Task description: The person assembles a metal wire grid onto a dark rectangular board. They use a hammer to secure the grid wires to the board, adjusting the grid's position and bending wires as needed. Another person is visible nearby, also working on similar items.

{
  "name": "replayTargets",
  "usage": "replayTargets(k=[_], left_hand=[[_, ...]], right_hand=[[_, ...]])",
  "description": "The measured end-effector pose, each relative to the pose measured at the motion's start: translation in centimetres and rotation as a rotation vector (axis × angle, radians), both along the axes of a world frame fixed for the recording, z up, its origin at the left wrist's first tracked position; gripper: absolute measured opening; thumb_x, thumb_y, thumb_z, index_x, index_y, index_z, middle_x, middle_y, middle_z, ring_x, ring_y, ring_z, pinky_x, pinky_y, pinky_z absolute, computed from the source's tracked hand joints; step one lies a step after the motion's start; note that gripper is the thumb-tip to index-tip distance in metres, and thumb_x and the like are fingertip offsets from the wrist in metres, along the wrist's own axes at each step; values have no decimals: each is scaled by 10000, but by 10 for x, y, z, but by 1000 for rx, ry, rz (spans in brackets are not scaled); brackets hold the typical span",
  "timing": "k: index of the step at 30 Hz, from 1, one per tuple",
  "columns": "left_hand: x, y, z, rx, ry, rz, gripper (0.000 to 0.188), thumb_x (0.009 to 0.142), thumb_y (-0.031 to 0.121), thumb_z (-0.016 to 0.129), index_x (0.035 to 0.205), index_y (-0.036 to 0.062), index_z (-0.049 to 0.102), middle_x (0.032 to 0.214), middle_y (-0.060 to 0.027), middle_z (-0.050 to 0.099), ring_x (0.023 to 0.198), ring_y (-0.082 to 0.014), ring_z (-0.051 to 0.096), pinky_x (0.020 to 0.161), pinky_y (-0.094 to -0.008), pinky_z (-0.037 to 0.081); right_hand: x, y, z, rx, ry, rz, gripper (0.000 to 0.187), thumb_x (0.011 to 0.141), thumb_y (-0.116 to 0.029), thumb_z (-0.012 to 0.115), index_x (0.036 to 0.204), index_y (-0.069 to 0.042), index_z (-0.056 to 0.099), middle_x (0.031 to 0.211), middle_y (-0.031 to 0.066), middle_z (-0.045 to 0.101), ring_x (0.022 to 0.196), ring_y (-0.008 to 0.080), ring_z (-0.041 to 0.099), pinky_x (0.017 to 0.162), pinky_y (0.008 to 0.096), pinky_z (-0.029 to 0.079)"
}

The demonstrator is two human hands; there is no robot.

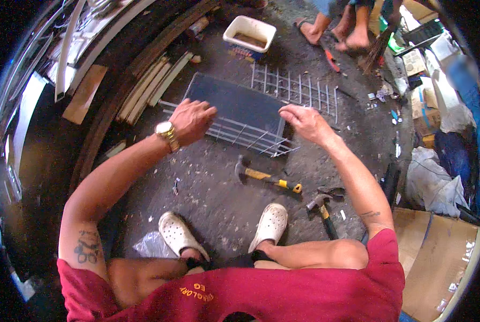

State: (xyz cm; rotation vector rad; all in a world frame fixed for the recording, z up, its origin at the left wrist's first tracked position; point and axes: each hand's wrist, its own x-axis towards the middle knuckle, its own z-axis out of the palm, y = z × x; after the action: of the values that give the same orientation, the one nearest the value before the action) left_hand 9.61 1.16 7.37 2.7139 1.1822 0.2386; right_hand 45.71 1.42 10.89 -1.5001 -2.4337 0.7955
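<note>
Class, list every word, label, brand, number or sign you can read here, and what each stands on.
Maroon shirt: yellow lettering, partly legible, left unquoted.
White tub: print on its dark blue side, too blurred to read.
Gold-coloured wristwatch: dial too small to read.
Arm tattoos: too blurred to read as text.
Yellow-handled hammer: any marking too small to read.
Dark rectangular panel: no lettering visible.

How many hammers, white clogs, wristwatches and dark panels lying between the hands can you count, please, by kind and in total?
Hammers: 2
White clogs: 2
Wristwatch: 1
Dark panel: 1
Total: 6
</note>
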Motion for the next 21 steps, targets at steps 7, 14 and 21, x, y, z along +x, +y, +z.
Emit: replayTargets(k=[7, 14, 21], left_hand=[[-2, 2, -5, 23, 7, -10, 154, 863, 178, 620, 1004, 135, 575, 907, -83, 595, 920, -317, 622, 756, -461, 449], [-1, 2, -6, 107, 2, -6, 121, 922, 207, 616, 1016, 132, 602, 911, -72, 615, 915, -288, 634, 764, -445, 457], [-1, 3, -5, 61, 35, -17, 160, 924, 231, 625, 1046, 128, 612, 921, -69, 620, 943, -281, 633, 787, -443, 462]], right_hand=[[2, -1, -7, 47, 10, 54, 365, 1019, -333, 538, 1165, -21, 659, 1116, 177, 701, 1055, 329, 674, 889, 384, 523], [0, -5, -2, -6, -25, 28, 361, 1020, -350, 496, 1184, -69, 652, 1152, 169, 686, 1088, 379, 637, 933, 442, 511], [3, -6, -6, 14, -32, 27, 401, 1031, -392, 501, 1202, -65, 656, 1110, 157, 711, 1057, 341, 671, 890, 412, 529]])
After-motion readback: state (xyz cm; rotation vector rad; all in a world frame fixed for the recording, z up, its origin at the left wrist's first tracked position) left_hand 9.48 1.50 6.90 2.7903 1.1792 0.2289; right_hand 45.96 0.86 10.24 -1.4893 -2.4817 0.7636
